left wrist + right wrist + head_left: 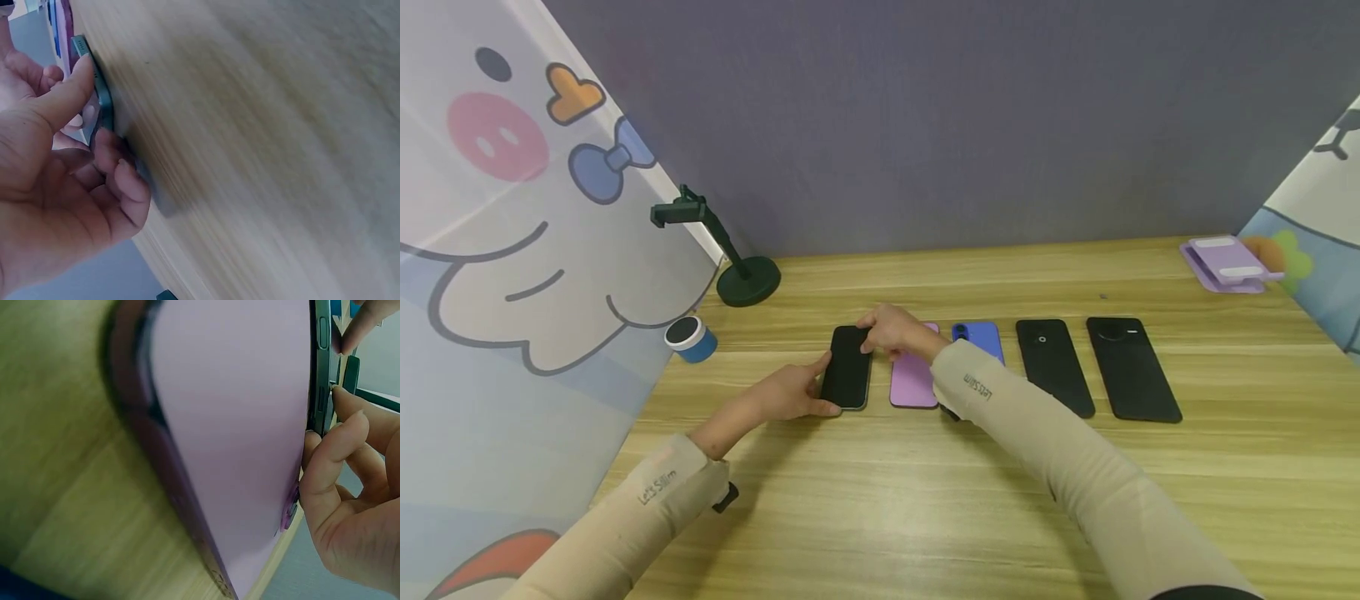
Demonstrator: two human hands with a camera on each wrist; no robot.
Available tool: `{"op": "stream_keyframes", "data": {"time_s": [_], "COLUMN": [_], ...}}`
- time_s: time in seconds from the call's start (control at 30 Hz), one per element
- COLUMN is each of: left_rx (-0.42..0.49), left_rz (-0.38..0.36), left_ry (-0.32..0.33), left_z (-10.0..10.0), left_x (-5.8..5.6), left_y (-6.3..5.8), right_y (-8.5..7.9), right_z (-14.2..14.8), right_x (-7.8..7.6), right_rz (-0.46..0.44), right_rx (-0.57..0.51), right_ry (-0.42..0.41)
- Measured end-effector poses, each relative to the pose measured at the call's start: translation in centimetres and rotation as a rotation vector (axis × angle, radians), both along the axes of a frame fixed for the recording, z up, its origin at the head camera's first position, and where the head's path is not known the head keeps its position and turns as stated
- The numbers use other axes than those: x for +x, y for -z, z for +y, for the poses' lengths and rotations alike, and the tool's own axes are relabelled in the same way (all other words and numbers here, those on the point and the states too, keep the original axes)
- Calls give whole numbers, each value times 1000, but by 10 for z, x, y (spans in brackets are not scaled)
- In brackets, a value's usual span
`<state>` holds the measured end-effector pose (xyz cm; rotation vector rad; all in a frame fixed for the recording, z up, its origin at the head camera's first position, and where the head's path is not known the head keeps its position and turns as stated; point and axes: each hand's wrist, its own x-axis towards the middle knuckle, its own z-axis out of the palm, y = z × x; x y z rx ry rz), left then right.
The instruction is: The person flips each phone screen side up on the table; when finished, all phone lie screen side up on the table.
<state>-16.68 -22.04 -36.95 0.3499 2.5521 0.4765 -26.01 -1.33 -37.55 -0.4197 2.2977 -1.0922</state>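
Note:
A dark-screened smartphone (847,367) lies between both hands at the left end of a row of phones, with a greenish metal edge in the left wrist view. My left hand (786,392) holds its left side, the thumb against the bottom edge and the fingers curled by the long side. At the upper right corner, my right hand (891,330) pinches the same phone. A pink phone (913,383), back up, lies just right of it, partly under the right hand and forearm. In the right wrist view that pink phone (231,412) fills the middle.
Farther right lie a blue phone (984,335), partly covered by the sleeve, and two black phones (1054,362) (1131,367). A dark green stand (748,282) and a blue-white jar (692,340) stand at left. A purple folding stand (1228,262) sits back right, near the grey partition (940,125).

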Motion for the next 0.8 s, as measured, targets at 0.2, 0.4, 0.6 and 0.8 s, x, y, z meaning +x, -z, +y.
{"op": "stream_keyframes", "data": {"time_s": [0.2,0.4,0.6,0.8], "left_rx": [-48,-48,-50,-41], "left_rz": [62,85,86,87], "left_ry": [13,12,25,39], "left_z": [2,2,0,-2], "left_x": [4,5,4,4], "left_y": [2,3,5,5], "right_y": [-1,-1,-1,-1], "right_z": [0,0,0,0], "right_x": [1,2,2,2], "right_rz": [4,32,33,39], "right_rx": [4,27,34,38], "right_ry": [2,0,-6,-12]}}
